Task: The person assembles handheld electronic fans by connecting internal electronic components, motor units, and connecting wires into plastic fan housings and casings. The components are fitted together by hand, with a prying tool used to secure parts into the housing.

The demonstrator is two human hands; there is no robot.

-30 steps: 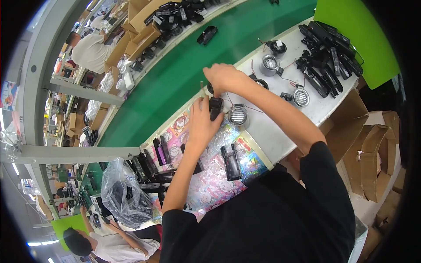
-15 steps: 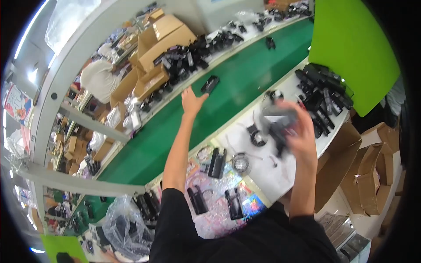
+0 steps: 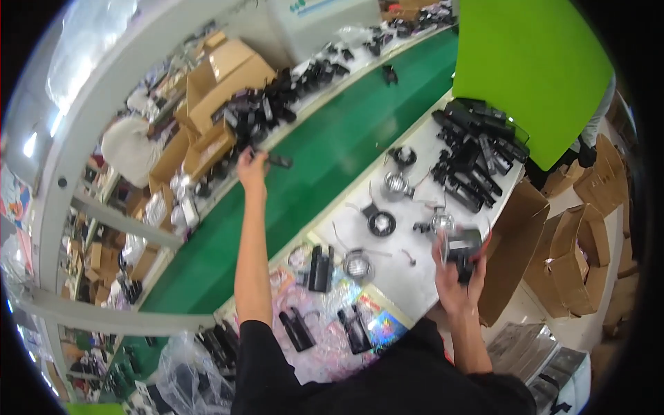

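My left hand reaches over the far side of the green conveyor belt, its fingers closed on one end of a small black plastic part. Above the white table's right edge, my right hand is wrapped round a black and grey plastic housing; its exact kind is hard to make out. Beside that hand lie round wired parts that look like small fans, among them a black one and silvery ones. Several black casings rest on the colourful mat between my arms.
Black parts are heaped at the table's far right, before a bright green panel. More black parts and cardboard boxes line the belt's far edge. Open cartons stand right of the table; a clear plastic bag lies lower left.
My left hand has closed on the black part on the belt and moved it left. My right hand has come down and nearer with the housing. The view has shifted to the right.
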